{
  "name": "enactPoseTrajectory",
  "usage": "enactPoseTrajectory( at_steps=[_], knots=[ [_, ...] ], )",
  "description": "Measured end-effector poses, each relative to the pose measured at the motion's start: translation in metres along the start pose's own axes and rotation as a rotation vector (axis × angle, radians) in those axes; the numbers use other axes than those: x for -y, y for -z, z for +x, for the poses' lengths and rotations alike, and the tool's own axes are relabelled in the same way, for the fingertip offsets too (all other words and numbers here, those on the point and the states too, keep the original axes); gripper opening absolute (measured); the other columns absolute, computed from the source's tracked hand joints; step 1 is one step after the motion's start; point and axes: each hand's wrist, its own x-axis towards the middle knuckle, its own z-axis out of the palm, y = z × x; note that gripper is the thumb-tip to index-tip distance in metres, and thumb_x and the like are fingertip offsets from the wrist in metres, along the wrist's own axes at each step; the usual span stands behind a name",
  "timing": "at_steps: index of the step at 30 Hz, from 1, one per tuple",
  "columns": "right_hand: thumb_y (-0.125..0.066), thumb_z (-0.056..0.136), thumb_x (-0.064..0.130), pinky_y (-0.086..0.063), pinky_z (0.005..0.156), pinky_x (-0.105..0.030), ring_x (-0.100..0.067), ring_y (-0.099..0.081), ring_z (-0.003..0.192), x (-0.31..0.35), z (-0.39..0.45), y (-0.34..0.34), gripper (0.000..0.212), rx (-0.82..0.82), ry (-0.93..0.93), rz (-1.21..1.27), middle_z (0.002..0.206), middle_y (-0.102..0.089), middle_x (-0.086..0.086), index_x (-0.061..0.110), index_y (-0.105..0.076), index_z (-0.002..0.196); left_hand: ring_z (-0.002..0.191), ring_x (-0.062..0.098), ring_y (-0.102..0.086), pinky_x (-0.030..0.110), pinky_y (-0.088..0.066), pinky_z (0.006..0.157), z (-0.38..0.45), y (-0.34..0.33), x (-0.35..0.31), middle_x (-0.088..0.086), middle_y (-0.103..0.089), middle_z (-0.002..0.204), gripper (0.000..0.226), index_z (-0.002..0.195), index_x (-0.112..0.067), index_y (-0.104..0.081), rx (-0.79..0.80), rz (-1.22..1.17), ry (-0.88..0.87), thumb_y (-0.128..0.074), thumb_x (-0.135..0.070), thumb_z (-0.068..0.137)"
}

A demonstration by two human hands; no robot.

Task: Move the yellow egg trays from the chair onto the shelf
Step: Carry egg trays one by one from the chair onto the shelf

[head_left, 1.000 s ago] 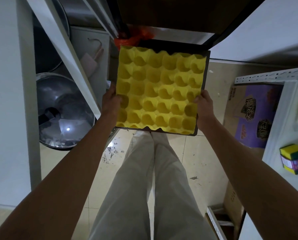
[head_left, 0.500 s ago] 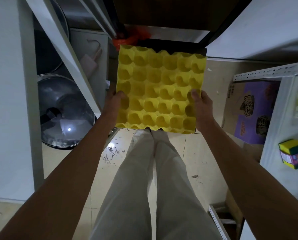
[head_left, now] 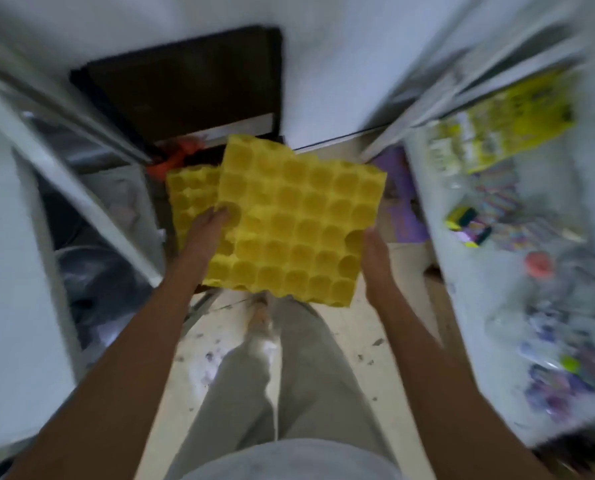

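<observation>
Since half a second ago we have lifted the top yellow tray [head_left: 299, 223] off the chair [head_left: 185, 84] (another tray [head_left: 190, 195] remains below); our left hand [head_left: 206, 233] and right hand [head_left: 375, 258] grip its edges. Swinging fast toward the cluttered shelf [head_left: 497, 289], we risk flexing it loose.

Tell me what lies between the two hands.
In the head view, the lifted yellow egg tray spans the gap between the left hand and right hand, each at one side edge.
</observation>
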Motion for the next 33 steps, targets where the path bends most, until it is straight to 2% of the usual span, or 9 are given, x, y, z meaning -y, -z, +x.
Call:
enactPoseTrajectory(
  at_steps=[3, 8, 12, 17, 22, 24, 26, 28, 33],
  knots=[
    [-0.039, 0.111, 0.021, -0.054, 0.087, -0.038, -0.007, -0.064, 0.082, 0.006, -0.050, 0.065, 0.030, -0.127, 0.075, 0.002, 0.094, -0.069, -0.001, 0.007, -0.066, 0.114, 0.091, 0.012, -0.059, 0.033, -0.047, 0.078, -0.043, -0.044, -0.016, -0.007, -0.060, 0.117, 0.044, 0.138, -0.034, -0.053, 0.127, 0.073, -0.088, -0.057, -0.050, 0.097],
    [-0.040, 0.103, 0.042, -0.059, 0.085, -0.049, -0.029, -0.070, 0.100, -0.022, -0.139, 0.170, 0.035, -0.310, 0.044, 0.120, 0.106, -0.073, -0.008, 0.021, -0.068, 0.107, 0.087, 0.021, -0.062, 0.035, -0.049, 0.082, -0.138, -0.122, -0.022, -0.011, -0.071, 0.087, 0.017, 0.109, -0.022, -0.066, 0.287, 0.271, -0.248, -0.052, -0.030, 0.104],
    [-0.033, 0.108, 0.040, -0.053, 0.061, -0.023, -0.007, -0.069, 0.078, -0.057, -0.203, 0.234, 0.035, -0.498, 0.057, 0.237, 0.081, -0.070, 0.011, 0.031, -0.061, 0.090, 0.117, 0.034, -0.058, 0.038, -0.042, 0.095, -0.210, -0.176, -0.020, 0.016, -0.061, 0.129, 0.041, 0.137, -0.005, -0.056, 0.394, 0.564, -0.329, -0.042, -0.028, 0.107],
    [-0.031, 0.110, 0.036, -0.048, 0.076, -0.038, -0.011, -0.056, 0.083, -0.090, -0.262, 0.311, 0.029, -0.628, -0.031, 0.334, 0.089, -0.056, 0.007, 0.021, -0.054, 0.103, 0.088, 0.010, -0.060, 0.037, -0.045, 0.082, -0.299, -0.230, -0.010, 0.003, -0.066, 0.121, 0.034, 0.124, -0.026, -0.063, 0.529, 0.691, -0.469, -0.038, -0.039, 0.105],
    [-0.028, 0.107, 0.040, -0.051, 0.084, -0.042, -0.027, -0.061, 0.096, -0.117, -0.328, 0.390, 0.043, -0.686, 0.047, 0.365, 0.106, -0.065, -0.010, 0.014, -0.062, 0.111, 0.116, 0.033, -0.060, 0.049, -0.046, 0.103, -0.380, -0.281, 0.018, 0.012, -0.062, 0.131, 0.042, 0.135, -0.013, -0.057, 0.531, 0.736, -0.498, -0.040, -0.034, 0.103],
    [-0.027, 0.109, 0.041, -0.052, 0.092, -0.046, -0.031, -0.063, 0.104, -0.132, -0.349, 0.424, 0.045, -0.672, 0.111, 0.367, 0.109, -0.067, -0.010, 0.014, -0.062, 0.120, 0.111, 0.030, -0.056, 0.041, -0.043, 0.094, -0.417, -0.298, 0.040, 0.014, -0.059, 0.129, 0.034, 0.130, -0.010, -0.055, 0.478, 0.747, -0.553, -0.041, -0.028, 0.105],
    [-0.027, 0.111, 0.037, -0.052, 0.084, -0.040, -0.031, -0.064, 0.107, -0.147, -0.372, 0.456, 0.043, -0.641, 0.153, 0.334, 0.104, -0.067, -0.003, 0.013, -0.060, 0.127, 0.103, 0.028, -0.052, 0.039, -0.040, 0.087, -0.449, -0.314, 0.063, 0.014, -0.055, 0.119, 0.034, 0.132, -0.006, -0.052, 0.435, 0.736, -0.561, -0.042, -0.025, 0.105],
    [-0.031, 0.112, 0.033, -0.055, 0.083, -0.038, -0.031, -0.068, 0.110, -0.165, -0.390, 0.484, 0.043, -0.593, 0.234, 0.359, 0.107, -0.072, -0.006, 0.005, -0.059, 0.130, 0.116, 0.034, -0.055, 0.042, -0.041, 0.094, -0.475, -0.325, 0.083, 0.019, -0.056, 0.128, 0.042, 0.139, 0.002, -0.050, 0.412, 0.756, -0.549, -0.042, -0.024, 0.106],
    [-0.035, 0.109, 0.047, -0.043, 0.110, -0.055, -0.034, -0.056, 0.129, -0.202, -0.429, 0.536, 0.053, -0.558, 0.252, 0.414, 0.142, -0.057, -0.013, 0.013, -0.049, 0.147, 0.130, 0.037, -0.050, 0.038, -0.040, 0.097, -0.529, -0.343, 0.120, 0.023, -0.052, 0.144, 0.043, 0.141, 0.002, -0.051, 0.424, 0.784, -0.548, -0.039, -0.022, 0.107]
  ],
)
